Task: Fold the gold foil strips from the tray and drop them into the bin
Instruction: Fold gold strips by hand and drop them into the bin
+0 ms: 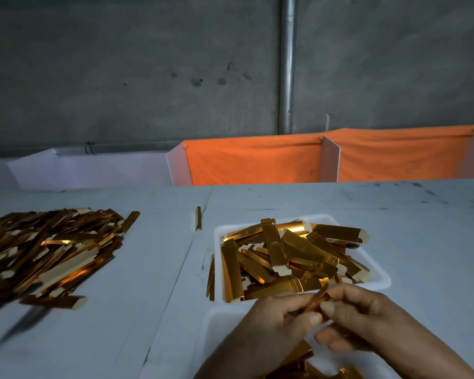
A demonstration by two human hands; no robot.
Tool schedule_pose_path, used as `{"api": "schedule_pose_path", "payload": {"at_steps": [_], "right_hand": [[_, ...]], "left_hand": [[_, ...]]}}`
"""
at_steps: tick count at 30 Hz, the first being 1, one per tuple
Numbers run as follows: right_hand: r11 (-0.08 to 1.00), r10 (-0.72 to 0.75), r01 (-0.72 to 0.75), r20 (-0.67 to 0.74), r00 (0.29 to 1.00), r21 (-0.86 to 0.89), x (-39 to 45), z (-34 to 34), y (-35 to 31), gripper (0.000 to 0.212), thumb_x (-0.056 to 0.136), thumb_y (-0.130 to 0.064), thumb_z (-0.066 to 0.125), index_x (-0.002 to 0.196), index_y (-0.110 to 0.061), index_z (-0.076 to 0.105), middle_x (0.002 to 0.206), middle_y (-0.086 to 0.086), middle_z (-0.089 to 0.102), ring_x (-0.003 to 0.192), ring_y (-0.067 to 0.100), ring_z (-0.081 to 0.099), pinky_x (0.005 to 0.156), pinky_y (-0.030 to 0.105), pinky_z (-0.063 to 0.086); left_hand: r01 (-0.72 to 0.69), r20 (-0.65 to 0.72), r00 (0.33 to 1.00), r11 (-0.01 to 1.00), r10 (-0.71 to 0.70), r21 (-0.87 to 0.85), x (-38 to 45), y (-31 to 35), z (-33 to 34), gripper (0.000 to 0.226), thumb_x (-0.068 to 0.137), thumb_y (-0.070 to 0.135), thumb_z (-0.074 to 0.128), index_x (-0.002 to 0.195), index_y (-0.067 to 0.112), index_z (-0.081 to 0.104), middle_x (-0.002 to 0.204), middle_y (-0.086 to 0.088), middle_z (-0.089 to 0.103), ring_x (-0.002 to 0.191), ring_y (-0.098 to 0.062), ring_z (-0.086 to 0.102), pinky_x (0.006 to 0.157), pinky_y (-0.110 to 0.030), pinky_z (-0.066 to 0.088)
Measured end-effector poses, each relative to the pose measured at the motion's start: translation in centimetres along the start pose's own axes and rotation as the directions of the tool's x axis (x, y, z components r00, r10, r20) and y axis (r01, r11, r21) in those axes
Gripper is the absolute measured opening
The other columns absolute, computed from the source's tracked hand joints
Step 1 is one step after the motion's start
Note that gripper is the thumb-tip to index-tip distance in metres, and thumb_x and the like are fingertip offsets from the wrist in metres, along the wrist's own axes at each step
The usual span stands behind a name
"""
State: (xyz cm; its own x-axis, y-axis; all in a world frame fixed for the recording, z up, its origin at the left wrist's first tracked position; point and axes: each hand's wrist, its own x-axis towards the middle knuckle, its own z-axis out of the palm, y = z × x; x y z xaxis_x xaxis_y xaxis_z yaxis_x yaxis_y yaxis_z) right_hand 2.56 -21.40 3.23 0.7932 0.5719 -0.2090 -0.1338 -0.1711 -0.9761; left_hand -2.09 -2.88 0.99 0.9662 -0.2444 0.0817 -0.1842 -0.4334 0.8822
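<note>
Stretching across the whole view is the pale surface (394,228), and everything sits on it so the person can reach it. On the far left lies a big loose heap of gold strips (47,250), too many to count. I think it may be spare stock, but I cannot be sure.

Next in size is the white tray (378,280) in the middle, close to the hands so a new strip is easy to grab. It holds a jumbled pile of strips (285,255), well over ten, lying across each other. A second white container, the bin (216,324), sits nearer the person, just under the hands, so a folded piece can fall right in. A few gold pieces (301,354) show in it already.

Two hands work together. The left hand (279,315) and the right hand (361,315) both pinch one strip (319,298) with curled fingers (327,307) and thumbs. It is held over the near rim of the tray, one hand at each end, so it can be bent. The fold looks not yet finished.

One lone strip (199,217) rests on the surface beyond the tray.
</note>
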Motion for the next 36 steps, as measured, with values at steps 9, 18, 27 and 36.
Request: {"api": "schedule_pose_path", "payload": {"at_steps": [9, 18, 27, 36], "right_hand": [[0.998, -0.054, 0.055, -0.042, 0.998, 0.015, 0.2, 0.0, 0.2, 0.033, 0.069, -0.022, 0.069, 0.094, -0.001, 0.067, 0.082, 0.02, 0.073, 0.076, 0.026, 0.072, 0.062, 0.025, 0.056], [1.0, 0.015, -0.015, -0.019, 1.0, 0.025, 0.6, -0.1, 0.8, 0.021, 0.07, -0.021, 0.072, 0.089, -0.011, 0.077, 0.09, 0.014, 0.073, 0.082, 0.019, 0.072, 0.066, 0.023, 0.056], [0.979, 0.037, -0.028, -0.043, 0.998, 0.202, 0.2, 0.1, 0.5, 0.027, 0.066, -0.016, 0.071, 0.09, -0.004, 0.073, 0.093, 0.016, 0.072, 0.082, 0.018, 0.072, 0.06, 0.022, 0.055], [0.994, -0.042, 0.055, -0.135, 0.99, 0.094, 0.1, 0.3, 0.4, 0.032, 0.072, -0.032, 0.066, 0.089, -0.006, 0.072, 0.093, 0.017, 0.07, 0.091, 0.021, 0.069, 0.067, 0.023, 0.056]], "left_hand": [[0.072, 0.049, 0.997, 0.935, -0.059, -0.347, -0.2, -0.4, -0.4, 0.029, 0.091, 0.031, 0.06, 0.12, 0.033, 0.064, 0.113, -0.003, 0.069, 0.108, -0.022, 0.063, 0.095, -0.039, 0.051], [-0.016, -0.109, 0.994, 0.99, 0.031, 0.141, 0.0, -0.3, 0.2, 0.039, 0.087, 0.041, 0.06, 0.126, 0.041, 0.054, 0.102, 0.03, 0.055, 0.1, 0.008, 0.051, 0.084, -0.015, 0.046], [-0.12, -0.164, 0.973, 0.962, 0.163, 0.245, -0.1, 0.4, 0.2, 0.04, 0.091, 0.05, 0.049, 0.127, 0.033, 0.054, 0.099, 0.027, 0.055, 0.096, 0.008, 0.052, 0.081, -0.011, 0.044], [-0.163, -0.137, 0.961, 0.894, 0.239, 0.417, 0.0, 0.4, 0.6, 0.06, 0.092, 0.053, 0.026, 0.141, 0.023, 0.042, 0.12, 0.001, 0.055, 0.1, 0.0, 0.049, 0.077, -0.004, 0.035]]}}
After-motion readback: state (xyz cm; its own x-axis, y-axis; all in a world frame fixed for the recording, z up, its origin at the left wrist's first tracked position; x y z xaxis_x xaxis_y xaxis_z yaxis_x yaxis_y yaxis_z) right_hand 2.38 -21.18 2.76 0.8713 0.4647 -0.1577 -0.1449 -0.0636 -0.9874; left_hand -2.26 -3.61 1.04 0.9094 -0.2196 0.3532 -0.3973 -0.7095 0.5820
